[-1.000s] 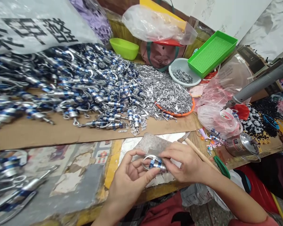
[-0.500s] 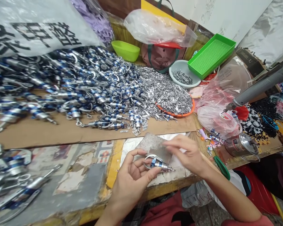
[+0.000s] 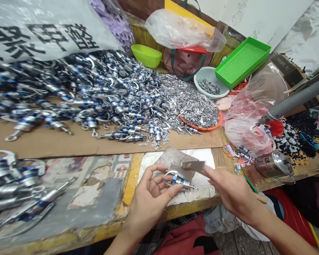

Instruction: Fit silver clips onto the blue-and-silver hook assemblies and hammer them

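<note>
My left hand (image 3: 151, 198) is closed on a small silver-and-blue metal fitting (image 3: 181, 180), with a curved arm on one side and a thin tip pointing right. The fitting is held over a flat grey block (image 3: 172, 156) on white paper. My right hand (image 3: 230, 186) is wrapped round a hammer; its blurred metal hammer head (image 3: 193, 165) is just above and right of the fitting, apart from it. Part of the hammer's wooden handle (image 3: 262, 198) shows beyond my wrist; the rest is hidden by the hand.
Similar fittings (image 3: 114, 95) are heaped at the left and back. Small metal plates (image 3: 199, 109) fill an orange-rimmed tray. Behind are a pale bowl (image 3: 208, 92) of pins and a green basket (image 3: 243, 63). A grey power driver (image 3: 297, 95) and lidded cup (image 3: 272, 164) are at right.
My right hand, fingers pinched near the fitting before, is now lower and to the right with the hammer in it. My left hand keeps its hold on the fitting.
</note>
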The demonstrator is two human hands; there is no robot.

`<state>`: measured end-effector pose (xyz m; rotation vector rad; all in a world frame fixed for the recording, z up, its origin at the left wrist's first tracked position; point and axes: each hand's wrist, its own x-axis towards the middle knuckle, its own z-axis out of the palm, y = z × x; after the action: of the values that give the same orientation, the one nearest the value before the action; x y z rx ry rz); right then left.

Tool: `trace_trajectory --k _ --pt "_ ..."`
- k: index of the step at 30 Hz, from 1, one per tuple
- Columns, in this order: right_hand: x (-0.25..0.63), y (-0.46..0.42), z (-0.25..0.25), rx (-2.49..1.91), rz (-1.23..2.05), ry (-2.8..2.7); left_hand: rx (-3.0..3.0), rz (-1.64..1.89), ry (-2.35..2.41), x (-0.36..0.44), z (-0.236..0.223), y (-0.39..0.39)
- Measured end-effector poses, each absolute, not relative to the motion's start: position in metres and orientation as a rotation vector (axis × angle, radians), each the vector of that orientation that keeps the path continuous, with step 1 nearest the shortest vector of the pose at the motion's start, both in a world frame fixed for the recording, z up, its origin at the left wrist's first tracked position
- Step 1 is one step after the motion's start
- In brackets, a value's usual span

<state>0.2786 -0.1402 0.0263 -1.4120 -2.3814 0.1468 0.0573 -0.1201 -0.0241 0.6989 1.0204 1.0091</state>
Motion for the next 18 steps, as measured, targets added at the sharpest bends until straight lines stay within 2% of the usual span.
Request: trace_trajectory --k 4,8,18 --pt "0.266 -0.144 0.043 -1.239 0.171 -2.575 0.692 1.014 1.049 0.057 -0.022 -0.119" --pt "0.263 -0.147 0.039 -1.388 0.168 -2.634 0.690 1.014 1.056 0.058 -0.024 -0.118" --pt "0.259 -0.149 0.042 -1.401 0.132 -2.584 0.721 1.011 1.021 0.056 -0.023 -0.119"
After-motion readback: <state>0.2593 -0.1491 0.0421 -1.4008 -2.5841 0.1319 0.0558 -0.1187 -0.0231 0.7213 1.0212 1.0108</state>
